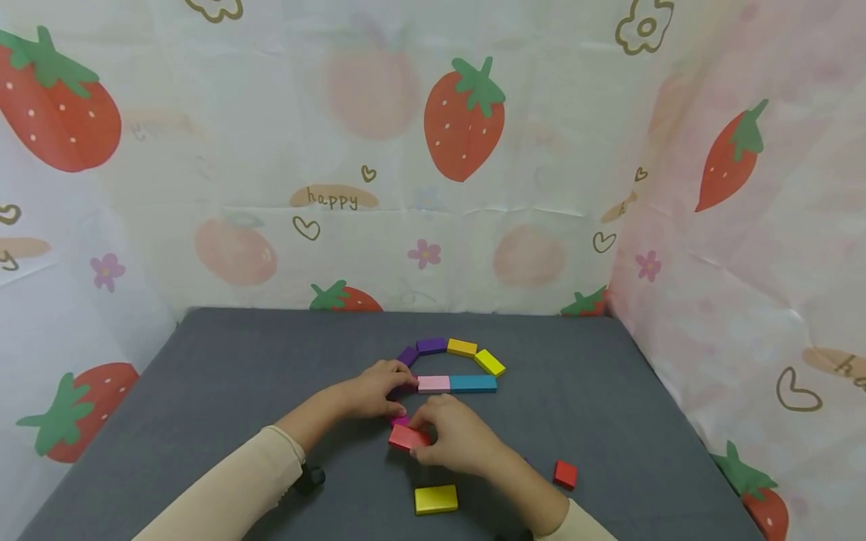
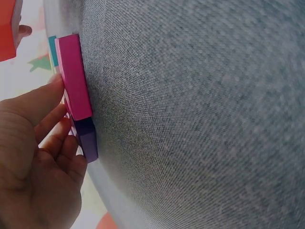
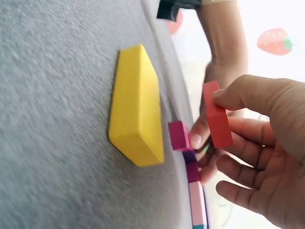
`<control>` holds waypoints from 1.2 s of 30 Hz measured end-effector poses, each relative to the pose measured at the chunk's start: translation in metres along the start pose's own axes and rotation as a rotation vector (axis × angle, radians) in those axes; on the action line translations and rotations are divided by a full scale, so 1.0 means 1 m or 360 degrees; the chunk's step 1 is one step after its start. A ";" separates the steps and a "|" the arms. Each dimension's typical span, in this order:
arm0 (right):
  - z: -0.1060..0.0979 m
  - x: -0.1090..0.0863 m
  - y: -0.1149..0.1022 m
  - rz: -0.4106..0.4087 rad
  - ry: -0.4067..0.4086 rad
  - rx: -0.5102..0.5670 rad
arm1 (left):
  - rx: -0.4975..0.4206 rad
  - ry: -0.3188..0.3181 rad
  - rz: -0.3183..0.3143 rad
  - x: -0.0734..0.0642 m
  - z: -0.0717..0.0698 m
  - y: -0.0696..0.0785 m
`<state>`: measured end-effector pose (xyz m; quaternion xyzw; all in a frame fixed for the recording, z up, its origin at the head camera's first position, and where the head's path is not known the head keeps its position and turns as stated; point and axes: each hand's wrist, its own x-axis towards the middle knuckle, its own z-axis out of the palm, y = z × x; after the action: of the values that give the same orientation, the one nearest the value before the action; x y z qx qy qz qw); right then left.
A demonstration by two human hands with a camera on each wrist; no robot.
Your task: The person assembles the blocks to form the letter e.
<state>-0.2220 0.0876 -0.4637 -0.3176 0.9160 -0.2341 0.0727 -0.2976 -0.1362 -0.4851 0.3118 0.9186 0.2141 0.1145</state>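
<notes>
Grey felt tabletop (image 1: 223, 376): my right hand (image 1: 460, 439) pinches 1 red block (image 1: 408, 437) by its edges, light & rigid; left hand (image 1: 375, 387) fingers lie straight vs the magenta block (image 2: 74, 76).

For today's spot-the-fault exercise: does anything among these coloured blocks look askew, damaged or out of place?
Nothing is damaged. The right hand holds the red block tilted off the grey mat, and a small red block lies apart from the block outline.

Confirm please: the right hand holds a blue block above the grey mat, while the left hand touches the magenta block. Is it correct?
Not quite. The block in the right hand is red, not blue, as the right wrist view shows plainly. The rest holds: it is lifted above the grey mat, and the left hand touches the magenta block.
</notes>
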 end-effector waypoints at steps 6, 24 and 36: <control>-0.005 0.001 0.008 0.0032 0.0013 0.0043 | -0.0008 -0.0012 -0.0050 -0.001 0.000 0.001; -0.003 0.004 0.022 0.0170 -0.0124 0.0048 | -0.0008 -0.0038 -0.0077 -0.002 0.000 0.003; -0.003 0.003 0.023 0.0196 -0.0172 0.0015 | -0.0026 -0.0032 -0.0071 -0.001 -0.001 0.005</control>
<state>-0.2379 0.1028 -0.4724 -0.2724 0.9275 -0.2160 0.1379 -0.2947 -0.1341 -0.4816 0.2925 0.9223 0.2160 0.1310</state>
